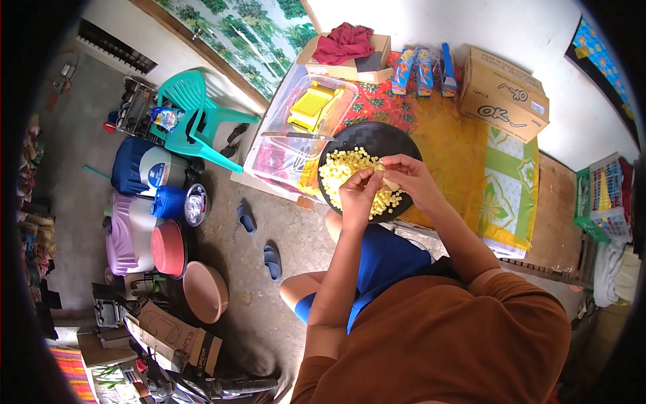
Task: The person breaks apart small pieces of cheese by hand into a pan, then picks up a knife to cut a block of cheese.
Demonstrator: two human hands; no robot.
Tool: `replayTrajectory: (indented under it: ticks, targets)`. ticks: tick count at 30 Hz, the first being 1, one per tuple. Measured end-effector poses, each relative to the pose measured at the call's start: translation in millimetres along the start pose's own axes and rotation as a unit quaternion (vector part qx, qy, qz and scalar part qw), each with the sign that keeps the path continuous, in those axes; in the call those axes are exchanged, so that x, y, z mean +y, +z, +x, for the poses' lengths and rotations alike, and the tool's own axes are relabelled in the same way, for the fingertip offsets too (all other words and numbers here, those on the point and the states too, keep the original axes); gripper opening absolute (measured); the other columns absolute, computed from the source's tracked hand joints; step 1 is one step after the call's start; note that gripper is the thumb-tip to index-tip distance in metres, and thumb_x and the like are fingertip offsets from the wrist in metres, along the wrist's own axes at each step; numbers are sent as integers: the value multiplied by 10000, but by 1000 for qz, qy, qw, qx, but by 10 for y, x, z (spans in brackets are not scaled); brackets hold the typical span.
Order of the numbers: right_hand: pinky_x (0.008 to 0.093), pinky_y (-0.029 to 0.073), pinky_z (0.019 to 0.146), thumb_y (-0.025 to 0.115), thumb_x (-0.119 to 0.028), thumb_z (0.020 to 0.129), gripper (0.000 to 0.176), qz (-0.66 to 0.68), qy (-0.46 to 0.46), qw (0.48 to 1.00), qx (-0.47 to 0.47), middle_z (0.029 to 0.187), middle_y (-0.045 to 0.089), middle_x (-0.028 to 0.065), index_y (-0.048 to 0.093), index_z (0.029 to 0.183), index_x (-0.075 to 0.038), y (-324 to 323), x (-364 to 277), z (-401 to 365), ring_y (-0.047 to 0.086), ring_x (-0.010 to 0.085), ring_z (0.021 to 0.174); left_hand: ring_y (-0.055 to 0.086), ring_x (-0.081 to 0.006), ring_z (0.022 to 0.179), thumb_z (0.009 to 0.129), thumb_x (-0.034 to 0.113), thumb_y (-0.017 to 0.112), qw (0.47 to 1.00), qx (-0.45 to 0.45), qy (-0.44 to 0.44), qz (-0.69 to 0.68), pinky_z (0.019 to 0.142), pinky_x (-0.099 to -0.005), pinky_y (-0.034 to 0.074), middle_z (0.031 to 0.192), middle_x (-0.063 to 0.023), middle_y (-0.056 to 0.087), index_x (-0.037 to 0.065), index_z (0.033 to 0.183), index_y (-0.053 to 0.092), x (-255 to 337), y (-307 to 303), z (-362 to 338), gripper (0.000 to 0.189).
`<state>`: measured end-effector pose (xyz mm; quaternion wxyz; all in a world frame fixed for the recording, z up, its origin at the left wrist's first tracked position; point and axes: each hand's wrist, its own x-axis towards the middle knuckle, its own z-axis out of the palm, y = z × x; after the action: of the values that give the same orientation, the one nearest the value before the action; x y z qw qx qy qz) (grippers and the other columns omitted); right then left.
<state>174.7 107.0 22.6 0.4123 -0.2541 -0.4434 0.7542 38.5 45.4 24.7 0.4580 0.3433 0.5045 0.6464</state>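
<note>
Two sets of fingers, one black tray [383, 135] of yellow cubes [344, 167]

Tight work up at the fingertips! The left hand [358, 192] has thumb and forefinger pressed narrow, the right hand [412, 180] is pinched just as close alongside, and between the two sits a small pale piece [379, 167], mostly hidden by the fingers. Directly below, that round tray carries a loose heap of little cubes, far too many to count, with bare black showing towards the far rim. Next door on the counter [441, 148], one clear plastic container [350, 96] with one yellow ridged tool [315, 106] inside, and one knife [296, 136] lying at its near side, one end beside the tray. Further back, one cardboard box [330, 71] topped by a maroon cloth [344, 44], three blue packets [424, 71] in a row, one big carton [505, 94] marked OK. Down on the floor [235, 269], two slippers [272, 261] and one green chair [188, 138].
</note>
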Motion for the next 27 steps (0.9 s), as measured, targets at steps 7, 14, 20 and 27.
replayTrajectory:
  ticks: [7,14,20,27]
  targets:
    - [204,465,759,631,-48,867,198,35,38,999,10,952,628,6,621,1062,-20,14,13,15,579,55,867,644,-126,694,872,0,632,1000,-12,-10,-19,644,-230,511,855,-77,666,-71,1021,634,-34,-53,25,165]
    - [200,472,748,604,-52,877,158,52,54,997,32,946,627,4,623,1032,-27,52,35,21,585,58,852,656,-159,680,912,74,589,998,-3,-28,-49,664,-247,523,822,-79,666,-60,1005,639,-68,-96,-17,170]
    - [232,526,714,591,-72,888,155,67,74,994,37,973,618,0,622,1037,-38,69,69,27,596,75,856,622,-130,649,897,75,612,997,27,-35,-65,631,-224,507,809,-58,649,-46,1012,638,-91,-123,-13,169]
    - [308,579,693,543,-126,924,230,91,145,984,41,1007,622,22,595,1135,-51,-5,49,55,627,124,873,569,-87,623,872,77,647,996,69,-57,26,601,-211,488,822,-49,647,-47,1052,636,-306,-264,33,218]
